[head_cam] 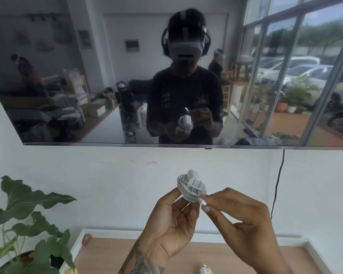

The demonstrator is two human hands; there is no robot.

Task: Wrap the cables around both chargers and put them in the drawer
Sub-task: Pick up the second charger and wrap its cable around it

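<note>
The left hand is gripping a white charger just below centre frame, held up in front of the white wall, thumb and fingers closed around its lower part. The white cable is sitting in coils around the charger body, plug prongs facing the camera. The right hand is pinching the cable's end right against the charger's lower right side, fingertips touching the left hand's. No brand or label is showing on the charger.

Above, a wall-mounted screen is filling the upper half of the frame and mirroring the person; pale lettering on the reflected dark shirt is too blurred to read. A black cord is hanging down the wall at right of the hands, well apart from them.

Along the bottom, a wooden tabletop with a raised white rim is lying beneath the hands, with open air between them. A second white charger is peeking in at the bottom edge, mostly cut off. A leafy plant is crowding the lower left corner, clear of the left hand. A small brown object is sitting at the tabletop's back left corner; what it is, I cannot tell.
</note>
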